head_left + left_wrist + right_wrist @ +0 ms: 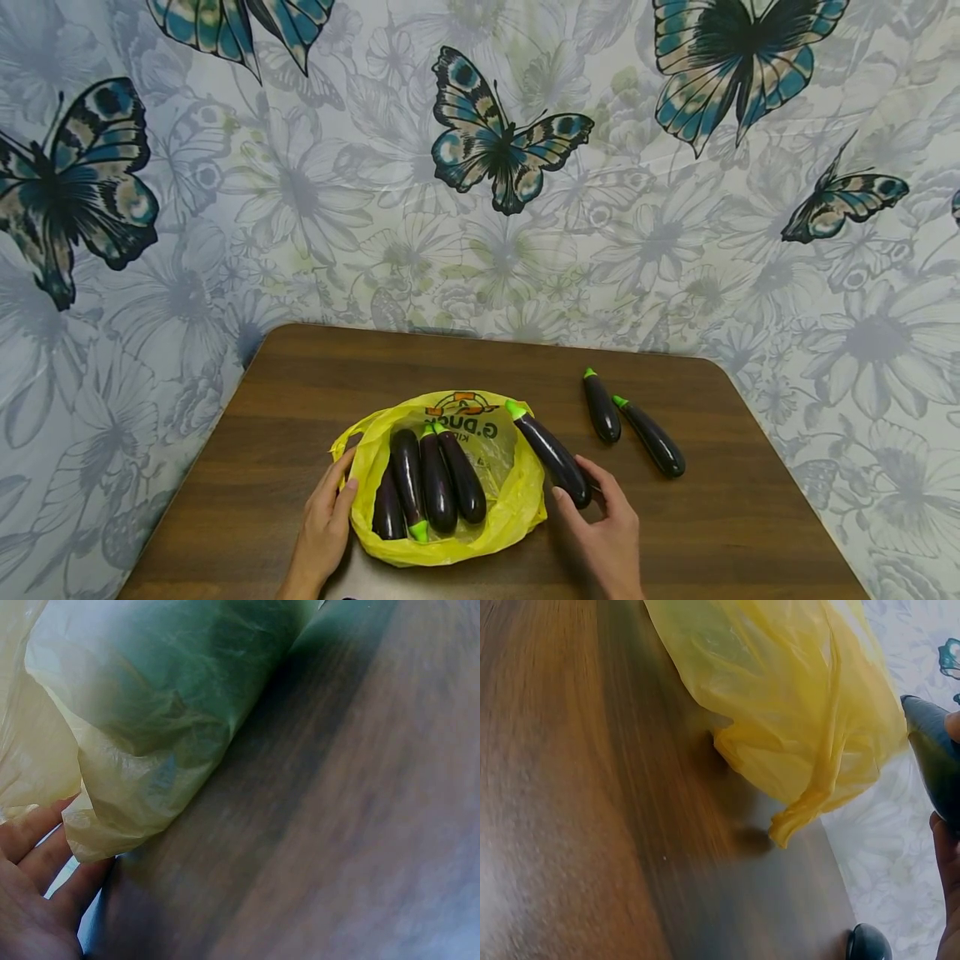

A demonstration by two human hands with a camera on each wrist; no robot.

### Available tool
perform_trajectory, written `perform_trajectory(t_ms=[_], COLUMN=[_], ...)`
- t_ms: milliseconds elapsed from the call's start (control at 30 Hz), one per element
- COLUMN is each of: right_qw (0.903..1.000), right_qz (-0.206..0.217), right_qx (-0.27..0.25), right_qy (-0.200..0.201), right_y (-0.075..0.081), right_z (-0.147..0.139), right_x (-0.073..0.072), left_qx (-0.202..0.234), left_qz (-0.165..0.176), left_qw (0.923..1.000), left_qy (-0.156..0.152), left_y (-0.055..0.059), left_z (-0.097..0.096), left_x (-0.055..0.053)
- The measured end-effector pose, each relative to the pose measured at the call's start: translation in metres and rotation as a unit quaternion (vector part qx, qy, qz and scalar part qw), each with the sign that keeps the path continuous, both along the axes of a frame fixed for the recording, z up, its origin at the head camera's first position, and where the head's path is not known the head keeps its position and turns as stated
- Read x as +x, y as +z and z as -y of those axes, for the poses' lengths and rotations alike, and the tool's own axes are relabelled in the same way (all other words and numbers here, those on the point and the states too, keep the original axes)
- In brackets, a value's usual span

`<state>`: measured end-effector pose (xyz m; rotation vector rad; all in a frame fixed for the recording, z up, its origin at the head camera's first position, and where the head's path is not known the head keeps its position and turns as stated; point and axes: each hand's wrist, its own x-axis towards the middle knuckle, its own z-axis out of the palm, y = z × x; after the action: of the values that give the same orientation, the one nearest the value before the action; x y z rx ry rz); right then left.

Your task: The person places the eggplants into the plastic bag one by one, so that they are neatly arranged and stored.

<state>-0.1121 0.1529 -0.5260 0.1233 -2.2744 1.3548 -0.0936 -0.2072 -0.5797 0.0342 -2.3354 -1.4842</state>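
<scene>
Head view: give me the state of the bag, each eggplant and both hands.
Yellow plastic bag: open, mouth upward
Four bagged eggplants: lying together
Held eggplant: green end at bag's rim
Two loose eggplants: lying on wooden table
Left hand: touching bag
Right hand: gripping held eggplant

The left hand (324,517) and right hand (609,527) are pointing forward from the bottom of the head view, well apart, palms facing partly inward. The left hand's fingers (46,855) are lying nearly straight and slightly spread; the right hand is gripping, thumb (567,506) opposing bent fingers.
</scene>
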Motion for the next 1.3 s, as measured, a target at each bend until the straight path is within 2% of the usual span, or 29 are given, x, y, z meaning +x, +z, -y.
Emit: perform_trajectory(t_ms=[100, 400, 600, 800, 1033, 1300], right_qw=[1.0000, 0.9983, 0.9982, 0.9967, 0.9965, 0.9972], right_qz=[0.006, 0.058, 0.057, 0.079, 0.079, 0.057], right_qx=[-0.001, 0.008, 0.018, 0.021, 0.027, 0.047], right_qy=[0.002, -0.006, -0.004, -0.005, -0.002, 0.015], right_y=[0.000, -0.002, -0.002, 0.000, 0.000, 0.001], right_z=[0.002, 0.008, 0.010, 0.014, 0.017, 0.021], right_x=[0.000, 0.001, 0.001, 0.002, 0.002, -0.001], left_qx=[0.004, 0.003, -0.003, -0.005, -0.016, -0.012], left_qz=[-0.002, -0.008, -0.022, -0.031, 0.002, -0.064], left_qw=[1.0000, 1.0000, 0.9997, 0.9995, 0.9999, 0.9974], left_qy=[-0.004, -0.006, -0.007, -0.004, -0.006, -0.032], left_y=[-0.001, -0.002, -0.003, -0.002, 0.001, -0.001], left_z=[0.000, 0.001, 0.001, 0.001, 0.000, 0.002], left_x=[-0.001, -0.002, -0.001, 0.000, 0.004, 0.002])
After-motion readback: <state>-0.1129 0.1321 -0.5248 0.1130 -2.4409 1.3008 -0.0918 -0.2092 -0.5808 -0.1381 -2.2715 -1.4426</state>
